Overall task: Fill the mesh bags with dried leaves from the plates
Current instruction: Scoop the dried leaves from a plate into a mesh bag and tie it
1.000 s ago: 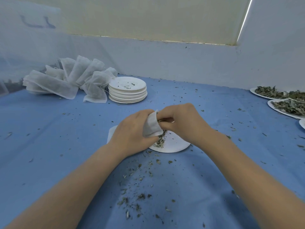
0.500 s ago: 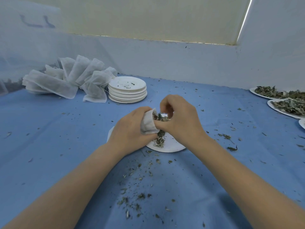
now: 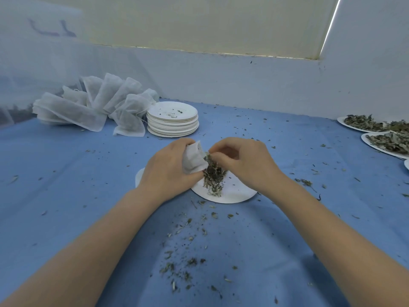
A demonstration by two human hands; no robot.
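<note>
Your left hand has its grip closed around a small white mesh bag, holding the mouth of it toward your right. Your right hand pinches a clump of dried leaves at its fingertips, just at the bag's opening, so the clump hangs between the two hands and trails down onto the paper plate below.

That plate looks nearly cleared, with only a small heap left under the hands. A stack of emptied plates stands further back on the blue bench, and beside it lies a fanned pile of mesh bags; you cannot tell from here whether those are filled. At the far right edge, several plates of leaves wait, well apart from your hands. Crumbs of leaf are scattered over the bench in front of you. By this showing, the job is partway through, with much left.
</note>
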